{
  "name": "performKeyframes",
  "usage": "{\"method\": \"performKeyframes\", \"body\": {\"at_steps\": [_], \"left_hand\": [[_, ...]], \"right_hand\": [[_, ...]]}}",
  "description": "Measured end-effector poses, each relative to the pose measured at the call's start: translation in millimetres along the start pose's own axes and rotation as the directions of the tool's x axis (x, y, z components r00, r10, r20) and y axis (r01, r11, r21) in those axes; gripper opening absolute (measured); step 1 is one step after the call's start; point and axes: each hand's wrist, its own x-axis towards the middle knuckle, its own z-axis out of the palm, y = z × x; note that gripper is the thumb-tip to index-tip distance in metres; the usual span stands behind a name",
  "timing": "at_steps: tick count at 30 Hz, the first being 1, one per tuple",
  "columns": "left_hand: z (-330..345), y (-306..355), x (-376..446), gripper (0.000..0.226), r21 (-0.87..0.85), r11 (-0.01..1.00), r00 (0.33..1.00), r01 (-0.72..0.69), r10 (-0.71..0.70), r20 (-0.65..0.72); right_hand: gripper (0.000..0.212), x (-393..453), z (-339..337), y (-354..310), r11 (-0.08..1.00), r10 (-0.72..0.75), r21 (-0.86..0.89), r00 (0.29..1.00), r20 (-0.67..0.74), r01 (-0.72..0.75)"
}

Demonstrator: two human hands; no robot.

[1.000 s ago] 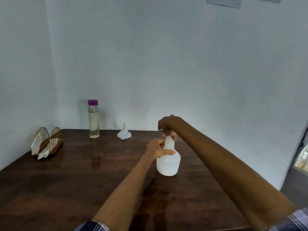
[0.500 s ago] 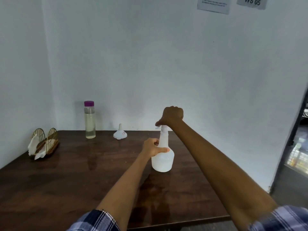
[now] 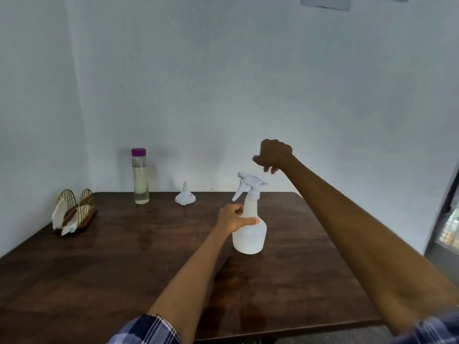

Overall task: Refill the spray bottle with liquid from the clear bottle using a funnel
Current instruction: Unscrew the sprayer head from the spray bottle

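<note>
- On the dark wooden surface, toward its right half, stands the translucent white plastic spray bottle, upright, its white trigger head on top with the lever pointing left.
- The left hand grips that bottle at the base of the neck, fingers curled round the far side, thumb laid across the front.
- The right hand hangs in the air just above and to the right of the trigger head, touching nothing; its fingers droop loosely curled, with nothing in them.
- Back by the wall, well to the left of the spray bottle, there's the tall clear bottle with a purple cap, upright, pale yellowish liquid filling most of it.
- Between the two bottles, near the far edge, sits the small white plastic funnel, mouth down, spout pointing up, a small label on its side.
- Over at the left edge, a gold wire napkin holder with white napkins tucked in it.
- High on the white wall, a sheet of paper, cut off by the top of view.
- Plaid sleeves show at both upper arms.
</note>
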Motion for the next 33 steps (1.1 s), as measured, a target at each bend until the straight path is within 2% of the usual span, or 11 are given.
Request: {"method": "performKeyframes", "body": {"at_steps": [2, 4, 7, 9, 11, 14, 16, 22, 26, 30, 33], "left_hand": [[1.1, 0.7, -0.6, 0.064, 0.008, 1.0, 1.0, 0.005, -0.005, -0.001], [2.1, -0.1, -1.7, 0.064, 0.009, 1.0, 1.0, 0.008, -0.008, -0.01], [2.9, -0.5, -3.2, 0.067, -0.026, 1.0, 1.0, 0.011, -0.011, -0.016], [1.8, -1.3, -2.9, 0.07, -0.043, 0.999, 1.0, 0.023, -0.023, -0.008], [1.7, -1.8, -2.0, 0.067, -0.015, 1.0, 1.0, 0.009, -0.009, -0.005], [2.9, -1.3, -2.6, 0.063, 0.008, 1.0, 1.0, 0.001, -0.001, -0.01], [4.3, -0.8, -3.5, 0.061, 0.006, 1.0, 1.0, -0.001, 0.001, -0.024], [5.2, 2.3, -7.4, 0.064, 0.003, 1.0, 1.0, 0.001, 0.0, -0.03], [8.4, 5.4, -11.5, 0.062, 0.0, 1.0, 0.999, -0.005, 0.005, -0.049], [7.4, 5.5, -12.9, 0.06, -0.019, 1.0, 0.998, -0.002, 0.001, -0.057], [7.8, 5.0, -13.4, 0.058, -0.018, 1.0, 0.998, -0.002, 0.001, -0.058]], "right_hand": [[0.056, -6.7, 0.9, -5.2, 0.989, 0.129, -0.085, 0.985, 0.116, -0.119], [0.068, -8.5, 7.1, -12.9, 0.979, 0.203, -0.067, 0.94, 0.273, -0.192], [0.073, 0.5, 19.4, -16.3, 0.944, 0.216, 0.095, 0.81, 0.545, -0.315], [0.065, 9.6, 19.4, -13.2, 0.96, 0.204, 0.024, 0.751, 0.628, -0.281], [0.046, 16.1, 14.6, -5.0, 0.984, 0.172, -0.073, 0.739, 0.651, -0.164], [0.043, 16.0, 5.1, 11.7, 0.988, 0.053, -0.151, 0.832, 0.553, 0.037], [0.038, 11.8, -3.2, 21.8, 0.989, -0.029, -0.115, 0.877, 0.48, 0.096], [0.018, 0.7, -30.0, 63.8, 0.933, -0.165, 0.35, 0.963, 0.214, 0.082], [0.016, -6.7, -37.0, 98.7, 0.822, -0.032, 0.569, 0.999, 0.037, 0.005], [0.011, -17.9, -21.0, 132.2, 0.54, 0.157, 0.839, 0.987, -0.015, -0.073], [0.014, -23.8, -8.4, 145.1, 0.359, 0.289, 0.93, 0.957, -0.033, -0.077]]}}
